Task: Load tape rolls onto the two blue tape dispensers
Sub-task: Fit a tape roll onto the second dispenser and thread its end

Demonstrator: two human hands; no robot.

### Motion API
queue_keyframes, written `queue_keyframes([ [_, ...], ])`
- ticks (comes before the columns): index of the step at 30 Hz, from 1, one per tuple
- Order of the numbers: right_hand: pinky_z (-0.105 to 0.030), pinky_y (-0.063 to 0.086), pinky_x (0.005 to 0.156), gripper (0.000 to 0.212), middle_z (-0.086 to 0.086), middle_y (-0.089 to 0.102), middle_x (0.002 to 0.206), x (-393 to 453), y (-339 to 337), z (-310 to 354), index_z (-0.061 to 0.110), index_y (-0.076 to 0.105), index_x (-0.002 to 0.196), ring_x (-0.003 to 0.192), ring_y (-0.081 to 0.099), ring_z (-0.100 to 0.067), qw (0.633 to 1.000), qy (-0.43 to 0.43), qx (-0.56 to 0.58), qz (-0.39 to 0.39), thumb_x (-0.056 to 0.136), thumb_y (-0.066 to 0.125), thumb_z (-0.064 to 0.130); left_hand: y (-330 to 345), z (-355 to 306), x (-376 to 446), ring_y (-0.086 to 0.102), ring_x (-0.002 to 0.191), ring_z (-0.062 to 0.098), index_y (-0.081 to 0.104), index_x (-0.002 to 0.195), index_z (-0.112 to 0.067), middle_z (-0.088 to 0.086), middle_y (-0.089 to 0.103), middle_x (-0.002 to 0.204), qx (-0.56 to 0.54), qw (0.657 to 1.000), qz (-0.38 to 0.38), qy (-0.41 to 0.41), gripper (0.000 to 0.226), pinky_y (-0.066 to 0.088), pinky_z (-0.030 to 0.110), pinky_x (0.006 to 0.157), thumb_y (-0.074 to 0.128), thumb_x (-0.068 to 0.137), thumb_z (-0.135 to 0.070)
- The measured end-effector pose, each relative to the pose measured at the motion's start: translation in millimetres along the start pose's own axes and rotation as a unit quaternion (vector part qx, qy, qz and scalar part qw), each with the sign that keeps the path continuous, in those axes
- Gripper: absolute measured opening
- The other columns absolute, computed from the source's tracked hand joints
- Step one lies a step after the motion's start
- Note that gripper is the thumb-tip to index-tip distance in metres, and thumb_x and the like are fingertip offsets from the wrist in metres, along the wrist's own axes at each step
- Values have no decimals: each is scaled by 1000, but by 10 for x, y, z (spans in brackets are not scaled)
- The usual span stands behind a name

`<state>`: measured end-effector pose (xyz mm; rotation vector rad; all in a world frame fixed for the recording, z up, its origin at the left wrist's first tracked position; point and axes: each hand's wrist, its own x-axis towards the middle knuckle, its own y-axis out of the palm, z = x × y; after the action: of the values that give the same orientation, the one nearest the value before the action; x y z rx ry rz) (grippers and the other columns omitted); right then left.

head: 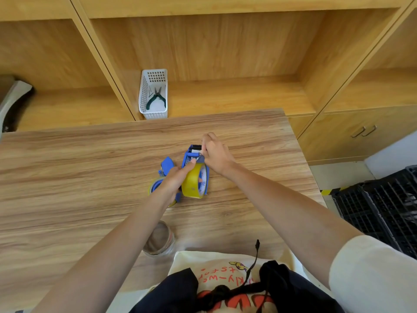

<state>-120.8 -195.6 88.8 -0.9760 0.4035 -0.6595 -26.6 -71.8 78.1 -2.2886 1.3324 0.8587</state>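
Observation:
A blue tape dispenser (189,155) lies at the middle of the wooden table (67,177) with a yellowish tape roll (193,181) mounted on it. My left hand (178,177) grips this dispenser at the roll, thumb near its top. My right hand (216,152) pinches the tape end at the dispenser's front by the cutter. A second blue dispenser (167,164) with its own tape roll (154,184) lies just to the left, partly hidden under my left wrist.
A clear tape roll (159,241) lies near the table's front edge. A white basket (154,94) holding green-handled pliers sits in the wooden shelf behind the table. A black plastic crate (381,208) stands on the floor to the right.

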Motion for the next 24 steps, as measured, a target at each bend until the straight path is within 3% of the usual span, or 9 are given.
queue_keyframes([
  [3, -42, 43, 69, 19, -12, 48, 112, 24, -45, -6, 7, 49, 95, 89, 57, -36, 999, 33, 16, -9, 82, 50, -8, -25, 29, -18, 68, 104, 29, 67, 116, -10, 11, 76, 99, 20, 999, 34, 34, 51, 45, 53, 105, 68, 82, -49],
  [6, -46, 51, 77, 20, -11, 50, 112, 71, -94, -98, 9, 50, 87, 93, 60, -35, 995, 79, 50, -32, 82, 49, -11, -81, 58, -96, 67, 109, 24, 58, 125, -12, 6, 77, 104, 27, 990, 127, 51, 34, 44, 49, 106, 62, 95, -27],
  [9, -45, 51, 87, 19, -9, 54, 115, 103, -131, -212, 11, 50, 81, 107, 60, -30, 994, 74, 71, -28, 85, 51, -8, -126, 104, -136, 62, 119, 25, 51, 135, -9, 11, 70, 122, 17, 978, 198, 57, 42, 44, 47, 105, 60, 94, -14],
  [12, -37, 48, 80, 21, -8, 56, 111, 108, -136, -234, 14, 48, 80, 100, 60, -27, 995, 65, 65, -24, 87, 52, -5, -84, 73, -103, 66, 112, 20, 58, 128, -18, 4, 75, 112, 27, 988, 153, 23, 54, 43, 44, 106, 71, 82, -43],
  [14, -33, 43, 72, 20, -7, 55, 103, 112, -130, -207, 13, 48, 81, 90, 59, -26, 997, 56, 54, -28, 86, 52, -6, -4, 17, -91, 69, 106, 20, 64, 122, -22, 2, 77, 106, 60, 994, 88, -5, 73, 46, 42, 102, 67, 70, -72],
  [15, -33, 43, 70, 21, -8, 54, 100, 114, -129, -189, 13, 48, 81, 87, 58, -26, 997, 50, 45, -29, 85, 51, -7, 21, 22, -56, 70, 101, 21, 65, 120, -18, 4, 77, 102, 71, 996, 52, -6, 76, 50, 42, 98, 64, 71, -75],
  [18, -39, 48, 70, 23, -9, 54, 98, 138, -166, -158, 13, 46, 79, 83, 58, -28, 998, 42, 27, -23, 83, 49, -10, 43, 19, -35, 73, 81, 18, 65, 118, -6, 4, 79, 83, 74, 996, 28, 30, 54, 57, 35, 80, 60, 90, -51],
  [21, -48, 52, 77, 18, -13, 56, 104, 197, -243, -180, 10, 50, 86, 86, 60, -32, 998, 66, 12, -6, 84, 49, -8, -64, 2, -66, 70, 102, 22, 58, 128, -10, 5, 77, 103, 73, 987, 134, 54, 41, 49, 44, 99, 60, 95, -34],
  [24, -40, 50, 72, 14, -17, 60, 104, 283, -331, -197, 3, 51, 100, 86, 59, -33, 995, 100, 1, 2, 90, 46, -5, -188, 19, -109, 61, 121, 28, 51, 135, -9, 11, 69, 125, 41, 972, 225, 58, 45, 44, 45, 105, 61, 92, -18],
])
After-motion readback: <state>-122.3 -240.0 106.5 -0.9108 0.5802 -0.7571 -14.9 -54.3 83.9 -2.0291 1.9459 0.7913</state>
